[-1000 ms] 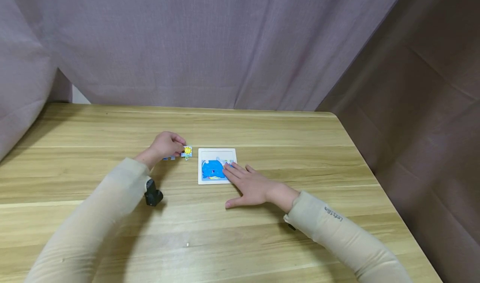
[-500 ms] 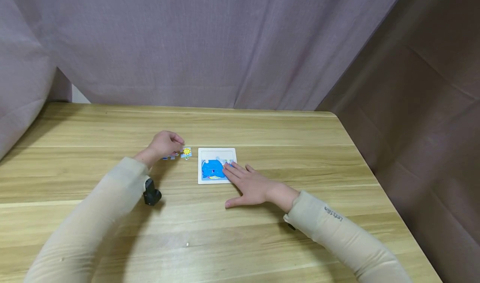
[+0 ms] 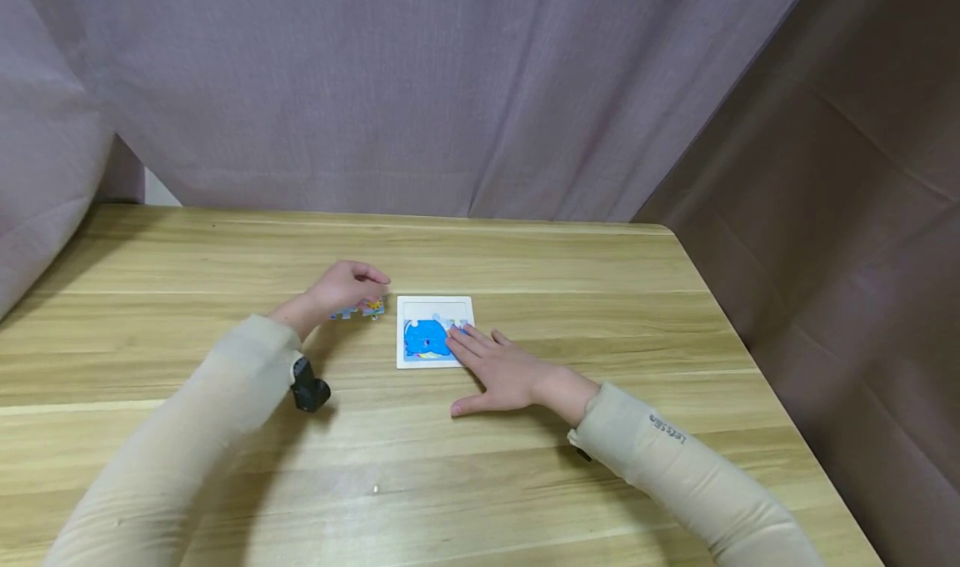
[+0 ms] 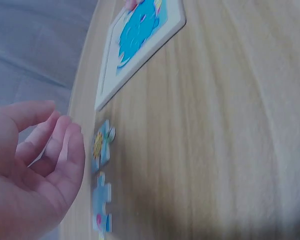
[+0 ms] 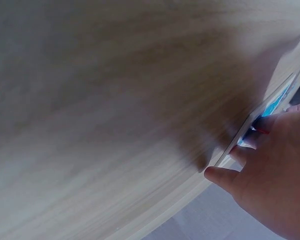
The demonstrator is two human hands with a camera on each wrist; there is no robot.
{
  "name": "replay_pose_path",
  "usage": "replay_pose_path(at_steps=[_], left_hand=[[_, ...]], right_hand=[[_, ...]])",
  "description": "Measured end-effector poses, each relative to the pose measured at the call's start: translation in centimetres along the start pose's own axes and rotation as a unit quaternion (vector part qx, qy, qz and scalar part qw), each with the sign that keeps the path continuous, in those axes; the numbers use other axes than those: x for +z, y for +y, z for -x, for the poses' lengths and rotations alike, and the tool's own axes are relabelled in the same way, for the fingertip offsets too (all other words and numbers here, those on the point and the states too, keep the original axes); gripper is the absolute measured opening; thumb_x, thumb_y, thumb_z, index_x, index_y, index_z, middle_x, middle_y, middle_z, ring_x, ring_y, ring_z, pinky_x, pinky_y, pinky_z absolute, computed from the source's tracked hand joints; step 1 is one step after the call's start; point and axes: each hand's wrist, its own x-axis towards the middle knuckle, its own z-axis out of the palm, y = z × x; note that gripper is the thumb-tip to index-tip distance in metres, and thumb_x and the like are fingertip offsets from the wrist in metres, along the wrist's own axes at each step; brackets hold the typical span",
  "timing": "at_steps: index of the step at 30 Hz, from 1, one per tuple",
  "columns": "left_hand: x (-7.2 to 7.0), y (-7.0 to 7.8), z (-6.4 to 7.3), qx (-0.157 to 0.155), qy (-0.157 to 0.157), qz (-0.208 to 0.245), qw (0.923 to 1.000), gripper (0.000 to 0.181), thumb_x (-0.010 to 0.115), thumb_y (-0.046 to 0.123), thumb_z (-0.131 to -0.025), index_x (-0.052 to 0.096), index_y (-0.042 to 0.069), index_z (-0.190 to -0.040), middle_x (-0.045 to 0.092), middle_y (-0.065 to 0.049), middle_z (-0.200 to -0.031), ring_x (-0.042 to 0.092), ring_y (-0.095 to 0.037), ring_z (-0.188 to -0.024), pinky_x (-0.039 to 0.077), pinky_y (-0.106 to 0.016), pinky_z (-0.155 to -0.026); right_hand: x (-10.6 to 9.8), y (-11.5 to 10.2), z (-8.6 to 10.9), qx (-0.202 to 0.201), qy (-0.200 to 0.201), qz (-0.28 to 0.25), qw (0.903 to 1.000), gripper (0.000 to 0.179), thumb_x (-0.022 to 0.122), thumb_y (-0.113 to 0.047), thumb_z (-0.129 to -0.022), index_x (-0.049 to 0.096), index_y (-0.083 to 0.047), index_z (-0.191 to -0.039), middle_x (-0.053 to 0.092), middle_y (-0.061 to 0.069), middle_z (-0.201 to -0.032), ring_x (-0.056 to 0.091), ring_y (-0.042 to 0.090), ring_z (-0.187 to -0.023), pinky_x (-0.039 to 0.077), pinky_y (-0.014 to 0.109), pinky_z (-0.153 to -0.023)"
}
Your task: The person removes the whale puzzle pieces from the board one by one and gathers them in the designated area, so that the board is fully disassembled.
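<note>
My left hand (image 3: 347, 288) hovers over loose jigsaw pieces left of the puzzle board. In the left wrist view its fingers bend loosely, thumb close to the fingertips, with nothing seen between them. Beside those fingers lies a jigsaw piece with a yellow sun (image 4: 98, 145). A pale blue jigsaw piece (image 4: 100, 195) sits nearer the wrist. The white-framed puzzle board (image 3: 435, 365) has a blue whale picture (image 3: 425, 338) in its lower part and a bare white upper part. My right hand (image 3: 510, 377) rests on the board's right side with straight fingers, covering part of the picture.
A wooden table (image 3: 450, 484) carries everything. A tiny pale speck (image 3: 376, 489) lies toward the front. Grey curtains (image 3: 360, 92) hang behind the table's far edge, and a darker drape (image 3: 832, 217) runs along the right side.
My left hand has shifted slightly right, from beside the sun piece to above it, now partly hiding it. The right hand and the board have stayed put.
</note>
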Motion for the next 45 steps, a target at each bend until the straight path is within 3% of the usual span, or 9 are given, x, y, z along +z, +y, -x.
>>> replay_pose_path(at_steps=[4,10,24,33,45], left_hand=[[0.9,0.3,0.0,0.011,-0.032,0.002,0.9994,0.033,0.055,0.016,-0.093,0.056,-0.004,-0.119,0.062,-0.014,-0.1,0.056,-0.012,-0.078,0.05,-0.022,-0.069],[1.9,0.5,0.1,0.011,-0.062,-0.003,0.998,0.033,0.053,0.016,-0.094,0.056,-0.004,-0.12,0.062,-0.019,-0.11,0.06,-0.021,-0.094,0.054,-0.026,-0.076],[2.6,0.7,-0.1,0.002,-0.081,0.004,0.9967,0.032,0.052,0.015,-0.094,0.056,-0.006,-0.118,0.062,-0.016,-0.108,0.06,-0.016,-0.088,0.052,-0.023,-0.072],[2.5,0.8,-0.2,0.023,-0.108,-0.025,0.9936,0.033,0.05,0.017,-0.095,0.056,-0.005,-0.119,0.062,-0.019,-0.115,0.06,-0.018,-0.093,0.053,-0.026,-0.076],[2.8,1.1,0.0,0.037,-0.106,-0.048,0.9924,0.032,0.049,0.015,-0.095,0.057,-0.005,-0.118,0.062,-0.012,-0.101,0.054,-0.013,-0.083,0.05,-0.021,-0.07]], right_hand=[[0.0,0.0,0.1,0.002,-0.002,-0.001,1.0,0.097,0.043,-0.071,-0.083,0.002,-0.016,-0.151,-0.003,-0.001,-0.159,-0.005,0.017,-0.146,0.009,0.05,-0.118],[-0.1,0.0,0.0,0.003,-0.001,-0.002,1.0,0.097,0.043,-0.072,-0.083,0.002,-0.016,-0.151,-0.003,-0.001,-0.159,-0.005,0.017,-0.146,0.009,0.05,-0.118],[-0.1,0.1,-0.2,0.004,0.002,0.003,1.0,0.097,0.045,-0.071,-0.083,0.003,-0.016,-0.151,-0.002,0.0,-0.159,-0.004,0.018,-0.146,0.011,0.05,-0.118],[-0.2,0.1,-0.2,0.005,0.0,0.005,1.0,0.097,0.045,-0.071,-0.083,0.003,-0.015,-0.151,-0.002,0.0,-0.159,-0.004,0.018,-0.146,0.011,0.05,-0.118],[-0.2,0.0,0.1,0.002,-0.002,0.003,1.0,0.097,0.045,-0.071,-0.083,0.003,-0.015,-0.151,-0.002,0.0,-0.159,-0.005,0.019,-0.146,0.011,0.05,-0.118]])
